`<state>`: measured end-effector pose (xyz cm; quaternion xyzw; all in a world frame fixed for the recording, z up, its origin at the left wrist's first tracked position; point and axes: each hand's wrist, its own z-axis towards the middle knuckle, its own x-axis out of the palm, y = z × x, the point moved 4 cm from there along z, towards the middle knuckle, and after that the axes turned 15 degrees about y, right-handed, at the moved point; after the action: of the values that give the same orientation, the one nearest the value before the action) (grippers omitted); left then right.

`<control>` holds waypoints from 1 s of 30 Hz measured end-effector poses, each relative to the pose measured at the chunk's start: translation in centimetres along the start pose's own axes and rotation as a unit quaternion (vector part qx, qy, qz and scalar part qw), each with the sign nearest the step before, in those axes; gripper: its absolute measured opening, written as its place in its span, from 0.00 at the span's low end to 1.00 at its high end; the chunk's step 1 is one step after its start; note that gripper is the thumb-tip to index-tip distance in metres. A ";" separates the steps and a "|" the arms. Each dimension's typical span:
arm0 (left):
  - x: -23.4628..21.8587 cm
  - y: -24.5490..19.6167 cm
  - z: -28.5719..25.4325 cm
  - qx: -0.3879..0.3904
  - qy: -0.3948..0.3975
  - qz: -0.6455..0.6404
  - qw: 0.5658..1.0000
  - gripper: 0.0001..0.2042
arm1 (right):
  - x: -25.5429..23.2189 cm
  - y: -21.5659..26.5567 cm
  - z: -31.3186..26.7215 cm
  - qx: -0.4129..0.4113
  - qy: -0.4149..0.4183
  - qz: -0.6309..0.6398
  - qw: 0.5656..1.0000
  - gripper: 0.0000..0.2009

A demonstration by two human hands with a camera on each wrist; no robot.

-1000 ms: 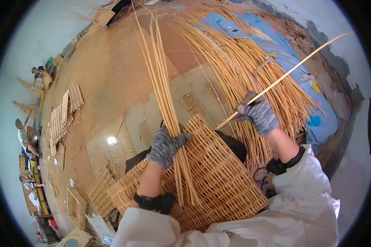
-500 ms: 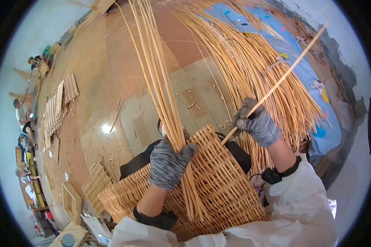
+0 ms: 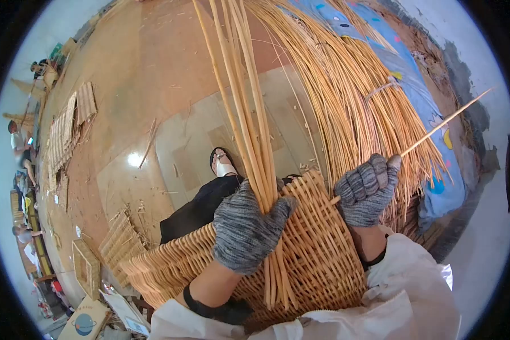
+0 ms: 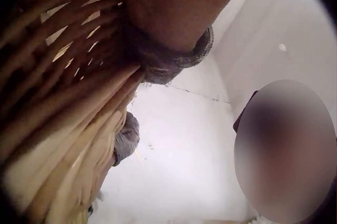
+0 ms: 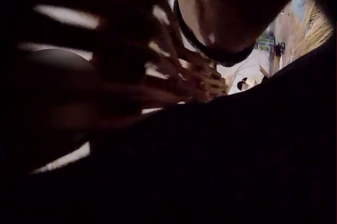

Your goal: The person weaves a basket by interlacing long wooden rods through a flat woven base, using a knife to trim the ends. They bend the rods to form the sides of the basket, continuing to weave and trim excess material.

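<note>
A woven wicker basket [image 3: 328, 255] lies across the person's lap, its wall slanting up under both hands. The left hand [image 3: 249, 229], in a grey knit glove, grips a bundle of long peeled wicker rods [image 3: 241, 107] against the basket, its thumb over them. Their lower ends fan out across the weave. Beside the basket's right upper corner, the gloved right hand [image 3: 367, 190] has its fingers curled round a single wicker rod [image 3: 447, 118]. One end of that rod sticks out at the basket's edge, and the long end points up and right. The right wrist view is mostly dark.
A large heap of loose rods [image 3: 345, 85] lies at the right, partly on a blue patterned cloth [image 3: 439, 198]. Woven panels [image 3: 73, 127] and a shallow wicker tray [image 3: 86, 269] are on the floor at left. A sandalled foot [image 3: 224, 163] shows beyond the basket. People sit along the left wall.
The right hand has moved right and down, turning so its curled fingers face up, and its rod has swung flatter. The left hand keeps its grip on the bundle, lower and further right in view.
</note>
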<state>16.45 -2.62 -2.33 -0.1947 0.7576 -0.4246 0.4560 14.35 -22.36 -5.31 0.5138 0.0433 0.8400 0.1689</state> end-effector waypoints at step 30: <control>2.4 -4.2 -6.5 0.031 0.087 -0.427 0.899 0.15 | 11.0 0.2 -10.1 0.525 0.064 -0.448 0.721 0.13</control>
<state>9.24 -3.59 1.27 -0.4477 0.6244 -0.6173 0.1689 0.85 -17.89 -0.71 0.3863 0.7132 0.5399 0.2250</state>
